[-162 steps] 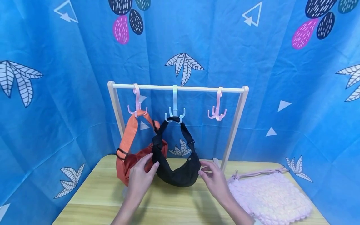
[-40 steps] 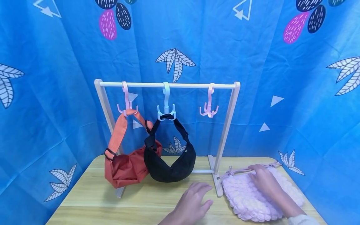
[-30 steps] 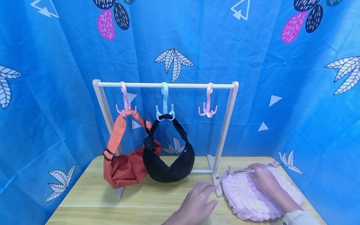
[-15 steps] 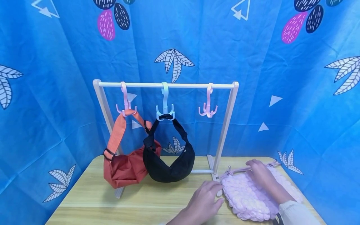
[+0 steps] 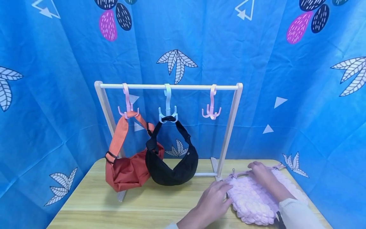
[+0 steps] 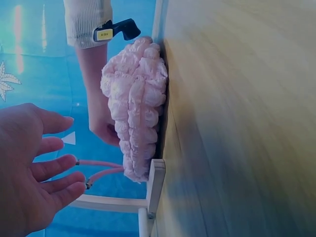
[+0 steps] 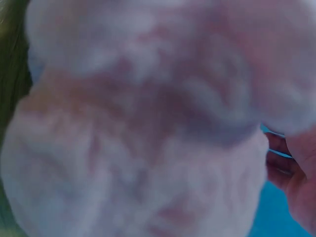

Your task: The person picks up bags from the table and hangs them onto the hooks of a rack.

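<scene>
A puffy pale-pink handbag (image 5: 251, 197) lies on the table at the right, its thin pink strap (image 5: 243, 173) along the far edge. My right hand (image 5: 264, 178) reaches across the bag and grips it at the top edge by the strap; the fingertips are hidden there. My left hand (image 5: 213, 202) is at the bag's left end, fingers loosely bent. The left wrist view shows nothing in the left hand (image 6: 34, 163), with the bag (image 6: 136, 108) beyond it. In the right wrist view the bag's fabric (image 7: 133, 163) fills most of the picture, blurred, with fingers (image 7: 279, 170) at the right.
A wooden rack (image 5: 228, 133) stands left of the pink bag. A red bag (image 5: 128, 173) hangs from its left pink hook (image 5: 127, 101), a black bag (image 5: 174, 173) from the blue hook (image 5: 168, 101). The right pink hook (image 5: 211, 105) holds nothing. A blue curtain (image 5: 257, 63) closes the back.
Both hands were at the black bag at first; the right hand moved over to the pink bag. Lately the left hand has slid right to the bag's end. The pink bag has hardly moved.
</scene>
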